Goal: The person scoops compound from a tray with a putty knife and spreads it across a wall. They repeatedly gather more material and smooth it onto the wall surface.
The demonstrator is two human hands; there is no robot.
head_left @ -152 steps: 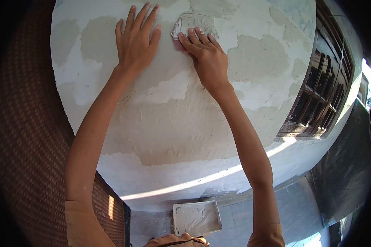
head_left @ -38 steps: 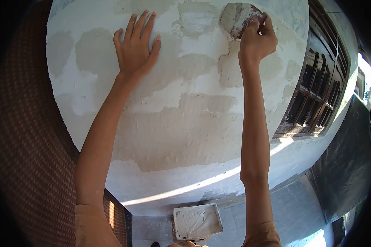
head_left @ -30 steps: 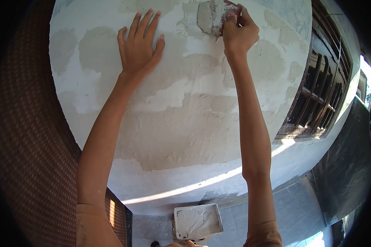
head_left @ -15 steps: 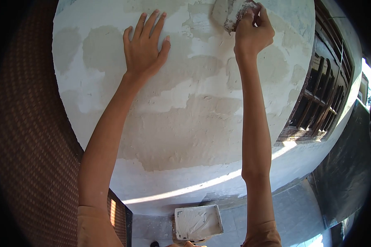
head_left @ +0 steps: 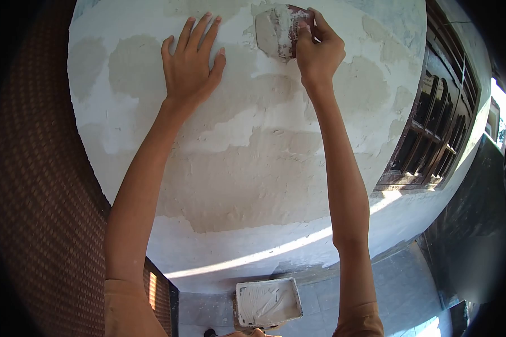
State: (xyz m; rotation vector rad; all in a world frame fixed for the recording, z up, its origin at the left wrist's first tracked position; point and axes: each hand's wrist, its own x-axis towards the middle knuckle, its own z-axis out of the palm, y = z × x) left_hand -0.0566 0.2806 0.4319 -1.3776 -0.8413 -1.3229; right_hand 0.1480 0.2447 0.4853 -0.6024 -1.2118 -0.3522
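Against the patchy white and grey wall (head_left: 236,185), my left hand (head_left: 192,62) lies flat with its fingers spread, holding nothing. Up and to the right of it, my right hand (head_left: 322,50) is closed around a putty scraper (head_left: 275,33). The scraper's wide blade is smeared with pale putty and rests against the wall near the top of the view, pointing left. Damp-looking grey patches of putty surround both hands. Below, a rectangular tray (head_left: 240,306) holds smeared white putty.
A brown woven panel (head_left: 39,185) runs down the left side. On the right is a dark wooden window (head_left: 427,135), with a dark sheet (head_left: 469,219) below it. Grey floor tiles (head_left: 371,292) lie at the bottom; a strip of sunlight crosses the lower wall.
My right hand has moved left with the scraper, whose blade now shows more broadly against the wall. My left hand stays spread on the wall, and the whole view has shifted slightly.
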